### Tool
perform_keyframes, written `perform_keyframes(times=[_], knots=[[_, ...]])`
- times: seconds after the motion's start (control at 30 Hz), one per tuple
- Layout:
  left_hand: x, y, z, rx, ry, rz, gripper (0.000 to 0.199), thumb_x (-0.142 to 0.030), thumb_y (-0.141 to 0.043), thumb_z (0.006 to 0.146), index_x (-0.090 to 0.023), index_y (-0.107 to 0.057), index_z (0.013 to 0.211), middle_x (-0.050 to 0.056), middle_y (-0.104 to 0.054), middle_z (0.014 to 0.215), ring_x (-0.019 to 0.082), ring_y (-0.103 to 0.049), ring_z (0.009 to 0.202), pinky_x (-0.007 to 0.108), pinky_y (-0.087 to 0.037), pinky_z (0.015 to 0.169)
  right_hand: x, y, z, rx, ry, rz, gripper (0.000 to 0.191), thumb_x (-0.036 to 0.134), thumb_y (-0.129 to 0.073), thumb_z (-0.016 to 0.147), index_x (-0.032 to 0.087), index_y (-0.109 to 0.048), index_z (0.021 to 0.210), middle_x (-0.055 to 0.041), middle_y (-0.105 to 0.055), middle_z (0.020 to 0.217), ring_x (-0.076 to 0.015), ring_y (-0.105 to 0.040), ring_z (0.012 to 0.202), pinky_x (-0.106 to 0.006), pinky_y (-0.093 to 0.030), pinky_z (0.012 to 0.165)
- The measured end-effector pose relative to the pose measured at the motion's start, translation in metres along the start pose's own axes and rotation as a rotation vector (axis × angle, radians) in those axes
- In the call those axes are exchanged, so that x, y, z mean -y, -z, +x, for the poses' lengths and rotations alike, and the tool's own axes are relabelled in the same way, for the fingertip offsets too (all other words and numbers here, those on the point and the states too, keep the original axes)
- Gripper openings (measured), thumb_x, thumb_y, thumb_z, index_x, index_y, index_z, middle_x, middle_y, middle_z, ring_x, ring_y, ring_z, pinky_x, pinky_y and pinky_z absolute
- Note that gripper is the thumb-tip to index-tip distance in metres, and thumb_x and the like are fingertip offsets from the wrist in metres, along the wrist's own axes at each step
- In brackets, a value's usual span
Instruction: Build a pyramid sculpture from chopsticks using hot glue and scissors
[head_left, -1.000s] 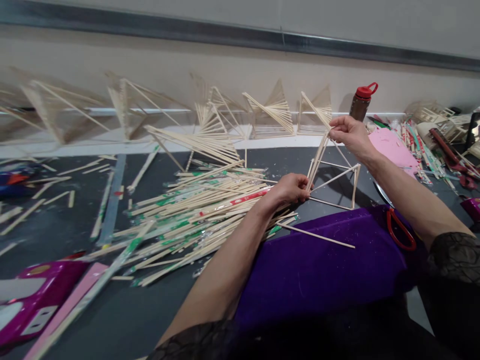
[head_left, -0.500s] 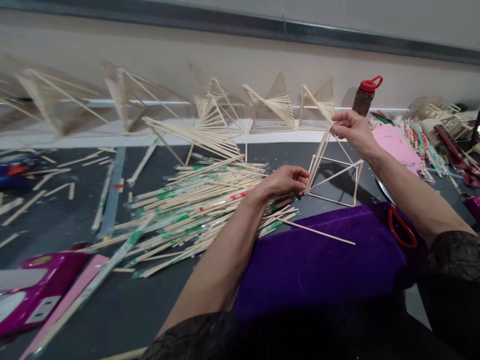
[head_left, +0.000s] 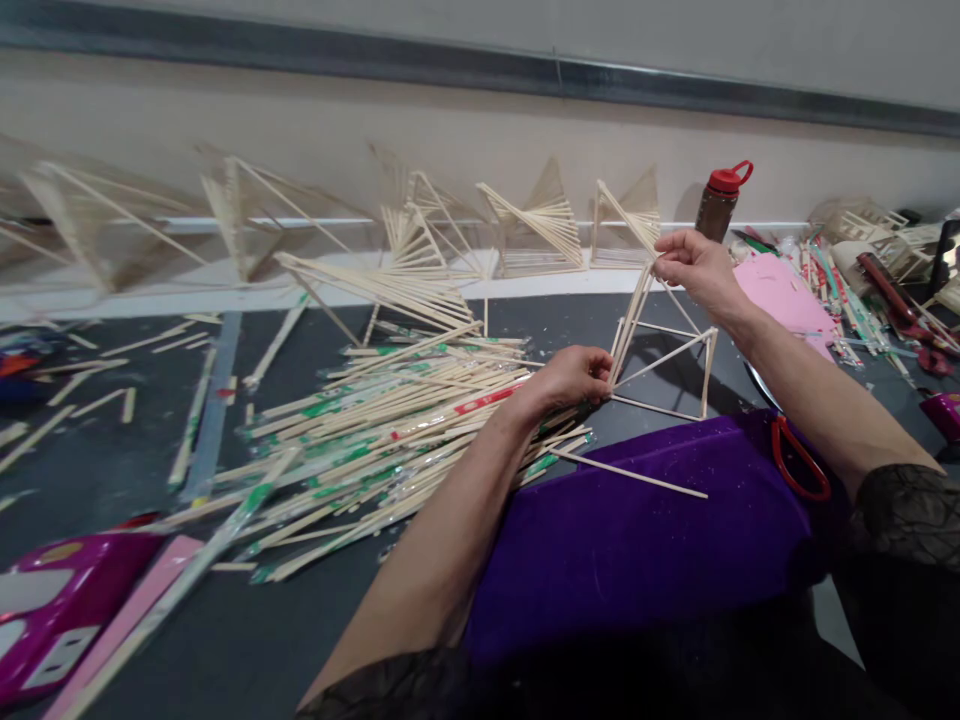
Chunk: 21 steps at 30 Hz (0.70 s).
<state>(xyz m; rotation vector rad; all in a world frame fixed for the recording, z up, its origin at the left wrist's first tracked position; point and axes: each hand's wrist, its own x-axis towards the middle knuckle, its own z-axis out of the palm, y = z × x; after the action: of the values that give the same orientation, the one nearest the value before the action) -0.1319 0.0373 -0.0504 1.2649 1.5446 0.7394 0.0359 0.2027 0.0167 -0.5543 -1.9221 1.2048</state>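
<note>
Stick frame (head_left: 631, 325)'s set between both hands: top pinched by the right fingers (head_left: 670, 257), bottom corner touched by the left fingers (head_left: 598, 362), though whether it's gripped there can't be told. Loose sticks (head_left: 405, 420) are piled left of those.

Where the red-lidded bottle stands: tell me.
In the head view, the red-lidded bottle stands at upper right near the wall, just beyond the right hand and left of the pink sheet.
</note>
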Motion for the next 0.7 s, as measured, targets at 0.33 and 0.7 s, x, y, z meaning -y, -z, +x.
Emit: perform_keyframes(times=[0.33,0.7], knots=[[0.0033,-0.0013,0.0011,0.004,0.02,-0.058,0.022,-0.011,-0.063,0.057,-0.017,-0.06,0.078,-0.006,-0.056,0.057,0.01,-0.051,0.05,0.024,-0.041,0.053,-0.0016,-0.0026,0.0019,0.0,-0.023,0.057,0.035,0.034,-0.073,0.064,0.02,-0.057,0.091,0.0019,-0.059,0.073,-0.0132,-0.057,0.069,-0.03,-0.045,0.065],[0.0081,0.0005,0.0035,0.005,0.013,-0.036,0.022,-0.015,-0.064,0.054,-0.017,-0.061,0.076,-0.005,-0.056,0.058,0.011,-0.051,0.051,0.024,-0.041,0.053,0.0011,-0.0053,0.0004,-0.049,-0.071,0.126,0.031,0.029,-0.074,0.06,0.019,-0.061,0.087,0.0037,-0.062,0.069,-0.0112,-0.057,0.064,-0.028,-0.045,0.063]])
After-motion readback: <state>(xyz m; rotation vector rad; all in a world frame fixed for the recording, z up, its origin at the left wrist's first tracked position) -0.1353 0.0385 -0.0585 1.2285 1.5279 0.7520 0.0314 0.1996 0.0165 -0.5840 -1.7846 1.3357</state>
